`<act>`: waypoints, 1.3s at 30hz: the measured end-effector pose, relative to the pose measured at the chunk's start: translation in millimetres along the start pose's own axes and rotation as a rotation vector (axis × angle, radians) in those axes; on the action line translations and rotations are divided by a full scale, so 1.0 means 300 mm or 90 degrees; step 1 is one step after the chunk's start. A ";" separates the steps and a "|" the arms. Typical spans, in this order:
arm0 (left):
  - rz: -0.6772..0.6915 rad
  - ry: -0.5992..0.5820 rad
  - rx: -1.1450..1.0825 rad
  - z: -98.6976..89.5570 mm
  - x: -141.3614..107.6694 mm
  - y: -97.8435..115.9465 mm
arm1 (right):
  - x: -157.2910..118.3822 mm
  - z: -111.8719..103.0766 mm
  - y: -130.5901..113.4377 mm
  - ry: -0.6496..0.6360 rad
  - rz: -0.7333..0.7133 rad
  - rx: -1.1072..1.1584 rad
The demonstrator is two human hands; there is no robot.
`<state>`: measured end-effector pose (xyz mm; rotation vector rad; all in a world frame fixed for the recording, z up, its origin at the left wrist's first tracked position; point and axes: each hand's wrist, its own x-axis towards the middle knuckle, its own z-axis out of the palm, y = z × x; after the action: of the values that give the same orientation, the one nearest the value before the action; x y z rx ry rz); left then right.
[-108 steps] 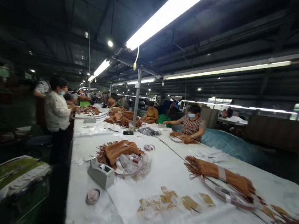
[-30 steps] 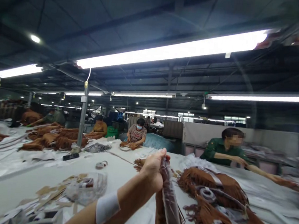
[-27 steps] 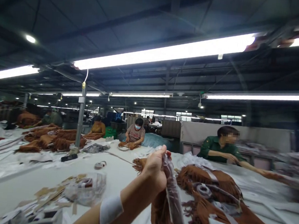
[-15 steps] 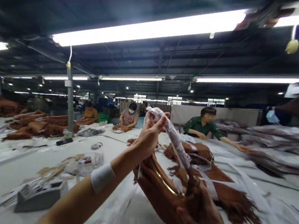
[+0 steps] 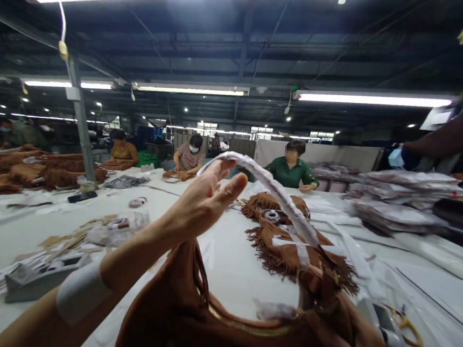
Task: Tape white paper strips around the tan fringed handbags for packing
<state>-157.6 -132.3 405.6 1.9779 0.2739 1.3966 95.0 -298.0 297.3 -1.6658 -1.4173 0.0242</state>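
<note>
A brown suede handbag [image 5: 217, 339] with a gold zip [image 5: 250, 326] fills the lower middle of the view. Its handle [image 5: 282, 194], wrapped in white paper, arches above it. My left hand [image 5: 209, 196] is at the top of this arch, fingers curled against the handle from below and thumb held apart. At the bag's right end, my right hand [image 5: 363, 336] grips the brown suede near the handle's base. The right fingers are partly in shadow and hidden by the bag.
Brown fringed bags [image 5: 285, 248] lie beyond the handbag. A grey tape dispenser [image 5: 44, 276] and paper scraps [image 5: 76, 235] are at left; yellow-handled scissors [image 5: 408, 326] lie at right. Wrapped bundles [image 5: 403, 199] are stacked far right. Several co-workers, one in green [image 5: 292, 168], sit across the table.
The handbag has turned so that its zip side spreads across the lower view. My left thumb has moved away from the handle. The co-worker in green has drawn an arm back from the stack.
</note>
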 end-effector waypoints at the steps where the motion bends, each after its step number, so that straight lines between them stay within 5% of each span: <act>1: -0.044 -0.021 0.002 0.018 -0.021 -0.062 | 0.005 0.013 0.029 -0.045 0.047 0.016; 5: -0.257 -0.028 0.074 0.152 -0.149 -0.429 | 0.025 0.148 0.250 -0.223 0.189 0.074; 9: -0.470 -0.047 0.152 0.317 -0.284 -0.797 | 0.025 0.328 0.522 -0.282 0.285 0.039; 12: -0.527 -0.093 0.157 0.390 -0.341 -0.988 | 0.046 0.425 0.665 -0.288 0.290 -0.001; 15: -0.547 -0.116 0.147 0.390 -0.369 -1.110 | 0.099 0.478 0.739 -0.300 0.289 -0.018; 20: -0.549 -0.181 0.137 0.243 -0.436 -1.194 | 0.176 0.523 0.801 -0.299 0.311 -0.108; 25: -0.590 -0.210 0.239 0.046 -0.653 -1.131 | 0.188 0.544 0.883 -0.290 0.391 -0.195; 31: -0.614 -0.265 0.461 0.010 -0.930 -1.094 | 0.176 0.532 0.900 -0.277 0.381 -0.181; 35: -0.565 -0.229 0.418 -0.017 -0.955 -1.139 | 0.165 0.525 0.889 -0.246 0.381 -0.162; 39: -0.585 -0.203 0.487 -0.180 -0.946 -1.178 | 0.159 0.519 0.887 -0.242 0.384 -0.149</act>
<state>-244.5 0.4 -22.5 2.1149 1.5077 0.3750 231.6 -143.0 63.6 -2.3254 -1.1562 0.5586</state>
